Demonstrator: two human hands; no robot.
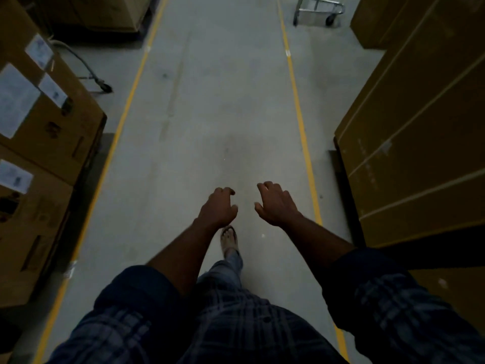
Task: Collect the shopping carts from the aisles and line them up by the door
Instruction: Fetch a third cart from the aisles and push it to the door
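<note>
I look down a dim warehouse aisle. The lower frame and wheels of a metal cart [319,10] show at the top right, just past the right yellow floor line; its upper part is cut off by the frame edge. A second wheeled metal frame [91,74] with one castor pokes out behind the cartons on the left. My left hand [219,207] and my right hand [275,203] hang in front of me over the bare floor, fingers loosely curled, holding nothing. Both carts are far ahead of my hands.
Stacked cardboard cartons [44,127] with white labels line the left side, and tall brown cartons [420,143] line the right. Two yellow lines [301,127] mark the grey concrete lane between them. My foot in a sandal [229,239] steps forward on the floor.
</note>
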